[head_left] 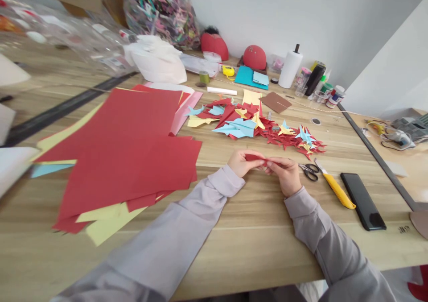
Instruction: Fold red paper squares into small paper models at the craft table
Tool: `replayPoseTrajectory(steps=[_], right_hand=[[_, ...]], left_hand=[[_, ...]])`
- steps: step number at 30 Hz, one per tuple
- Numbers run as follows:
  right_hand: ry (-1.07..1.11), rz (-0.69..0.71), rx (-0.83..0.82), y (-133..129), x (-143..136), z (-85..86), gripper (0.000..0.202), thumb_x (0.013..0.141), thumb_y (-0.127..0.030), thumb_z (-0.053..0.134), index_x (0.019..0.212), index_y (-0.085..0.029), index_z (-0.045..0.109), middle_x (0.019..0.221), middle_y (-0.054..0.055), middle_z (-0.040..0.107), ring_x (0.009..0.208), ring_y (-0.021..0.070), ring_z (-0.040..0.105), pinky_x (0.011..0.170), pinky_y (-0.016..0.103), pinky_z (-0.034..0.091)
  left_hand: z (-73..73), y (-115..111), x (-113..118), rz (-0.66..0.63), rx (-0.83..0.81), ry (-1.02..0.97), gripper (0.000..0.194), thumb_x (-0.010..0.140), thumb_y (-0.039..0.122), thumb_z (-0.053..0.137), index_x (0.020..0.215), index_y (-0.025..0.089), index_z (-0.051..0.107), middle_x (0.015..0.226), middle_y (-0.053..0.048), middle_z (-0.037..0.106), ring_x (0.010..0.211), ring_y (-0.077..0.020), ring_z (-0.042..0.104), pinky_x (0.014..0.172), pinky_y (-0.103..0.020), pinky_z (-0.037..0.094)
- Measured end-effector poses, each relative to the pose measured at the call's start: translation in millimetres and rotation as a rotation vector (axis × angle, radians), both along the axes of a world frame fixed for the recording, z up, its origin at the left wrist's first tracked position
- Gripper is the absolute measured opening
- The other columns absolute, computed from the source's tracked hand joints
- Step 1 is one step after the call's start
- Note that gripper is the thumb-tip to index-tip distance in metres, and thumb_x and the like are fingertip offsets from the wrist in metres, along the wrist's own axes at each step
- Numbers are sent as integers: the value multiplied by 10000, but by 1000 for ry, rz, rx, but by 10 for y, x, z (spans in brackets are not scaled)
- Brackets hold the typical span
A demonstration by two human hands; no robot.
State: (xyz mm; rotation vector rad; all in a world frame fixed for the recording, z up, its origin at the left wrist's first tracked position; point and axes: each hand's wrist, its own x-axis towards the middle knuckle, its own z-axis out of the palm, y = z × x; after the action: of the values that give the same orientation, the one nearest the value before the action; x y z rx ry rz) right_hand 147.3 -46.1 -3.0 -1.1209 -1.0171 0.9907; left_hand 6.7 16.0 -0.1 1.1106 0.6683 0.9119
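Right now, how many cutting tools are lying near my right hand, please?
2: the black-handled scissors, close beside your right hand, apparently partly behind it, and the yellow-handled cutter, between the scissors and the phone. Another could be hidden behind the hand.

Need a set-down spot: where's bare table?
Table between left sleeve and right sleeve; also between phone, folded papers and black strip. Crowded: red sheets at left, folded papers beyond left hand and right hand.
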Motion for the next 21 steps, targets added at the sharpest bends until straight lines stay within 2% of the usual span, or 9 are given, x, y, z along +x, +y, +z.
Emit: replayPoseTrajectory(steps=[5,10,17,19,21], right_hand=[[82,47,-10,-6,0,0,172,635,-273,772,798,-229,741,635,-8,708,543,133,620,569,283,521],[68,25,-21,-24,12,26,101,623,-262,774,705,-214,740,581,0,689,506,132,607,530,276,510],[36,21,19,-15,51,30,52,628,-215,755,679,-220,752,558,-3,684,492,135,608,510,268,509],[-6,8,46,-6,81,26,55,636,-210,747,689,-218,753,569,-4,688,503,133,612,522,264,514],[-58,-5,90,2,115,26,61,651,-196,732,702,-222,753,585,-7,693,513,127,616,528,253,517]], left_hand=[[36,5,-14,39,89,-2,245,478,297,848,612,138,717,569,-28,676,526,-160,632,602,-307,574],[65,11,-33,13,197,-39,253,498,351,845,596,154,721,637,-39,678,556,-157,634,594,-300,580],[-20,42,-40,-32,184,-46,205,513,271,833,621,137,720,731,-61,699,644,-181,663,658,-340,591],[-70,93,-74,-82,150,-62,188,537,220,802,686,129,733,757,-74,719,704,-209,680,723,-374,579],[-108,162,-128,-212,59,-146,273,548,186,761,812,122,744,796,-97,736,794,-260,692,788,-430,552]])
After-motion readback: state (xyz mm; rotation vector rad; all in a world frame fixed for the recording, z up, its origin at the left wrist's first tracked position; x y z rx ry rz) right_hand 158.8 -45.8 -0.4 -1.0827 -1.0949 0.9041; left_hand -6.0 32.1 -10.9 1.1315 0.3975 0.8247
